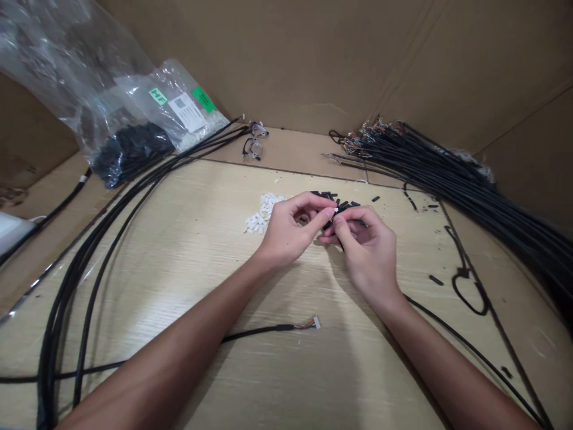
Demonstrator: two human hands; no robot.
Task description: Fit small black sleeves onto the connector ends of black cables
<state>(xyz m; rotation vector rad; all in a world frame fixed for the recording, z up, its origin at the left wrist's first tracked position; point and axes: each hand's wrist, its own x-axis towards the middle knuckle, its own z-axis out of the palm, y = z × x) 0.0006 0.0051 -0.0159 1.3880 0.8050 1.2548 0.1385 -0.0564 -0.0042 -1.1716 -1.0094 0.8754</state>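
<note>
My left hand (293,227) is closed in a pinch on a small white connector housing (336,209). Close beside it, my right hand (369,245) has its thumb and fingers pressed together around the wire end of a black cable (447,327), which runs out past my right wrist. The wires themselves are mostly hidden by my fingers. Behind the left hand lies a pile of white connector housings (264,214). Short black sleeves (344,205) are heaped just beyond my fingertips. Nearer to me, another black cable (257,331) ends in colored wires with a white connector (317,322).
Black cables (102,227) curve along the left. A thick bundle of black cables (447,167) with bare wire ends lies at the right. Clear plastic bags (179,101) of parts and eyeglasses (254,143) sit at the back, before cardboard walls (286,60).
</note>
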